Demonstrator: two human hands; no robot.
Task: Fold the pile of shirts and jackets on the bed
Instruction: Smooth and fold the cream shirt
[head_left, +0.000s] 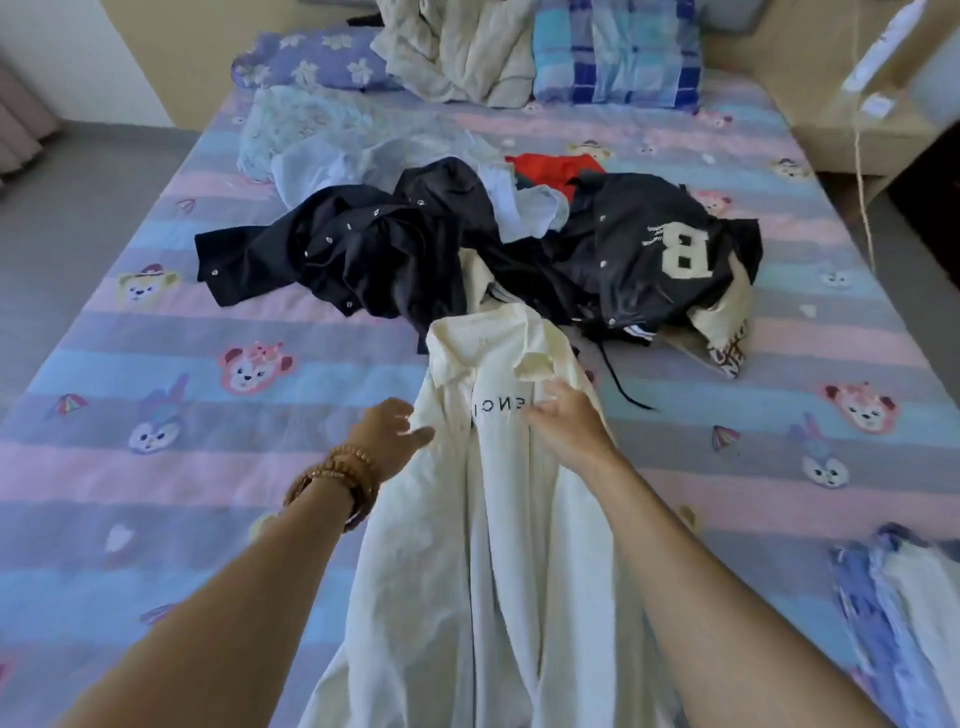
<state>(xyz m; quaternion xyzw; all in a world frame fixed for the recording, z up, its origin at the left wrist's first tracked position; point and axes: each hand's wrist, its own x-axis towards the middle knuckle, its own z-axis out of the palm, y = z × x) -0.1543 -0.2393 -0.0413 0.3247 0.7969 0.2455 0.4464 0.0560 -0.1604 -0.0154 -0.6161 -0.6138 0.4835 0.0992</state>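
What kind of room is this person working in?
Most likely a home bedroom: a bed under a cartoon-print sheet, pillows at its head, and a bedside cabinet. Both hands work a cream shirt.
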